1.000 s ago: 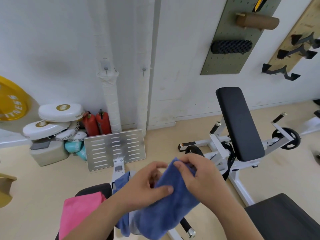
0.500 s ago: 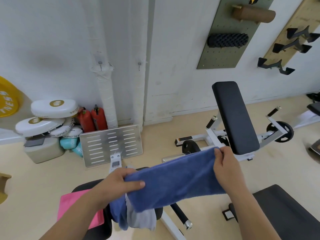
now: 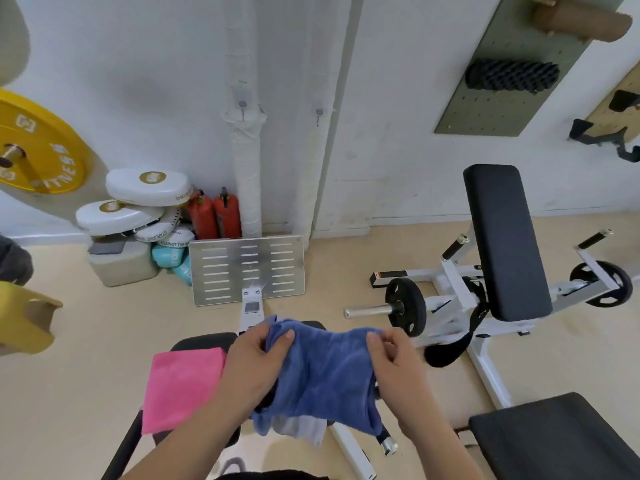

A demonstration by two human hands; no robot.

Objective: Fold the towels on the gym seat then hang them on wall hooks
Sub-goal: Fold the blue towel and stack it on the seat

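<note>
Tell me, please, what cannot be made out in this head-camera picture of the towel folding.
Gym seat: head view, mostly covered by the pink towel, the blue towel and the left hand.
Pale cloth under the blue towel: head view, only its lower edge shows.
Wall hooks: head view, too small to judge shape.
Yellow plate: cut by the left edge.

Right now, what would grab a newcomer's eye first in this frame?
The blue towel, front and centre, bunched between both hands: the left hand grips one end and the right hand pinches the other. Next comes the pink towel, lying flat on the black seat just left of it. Then the yellow weight plate at far left.
</note>
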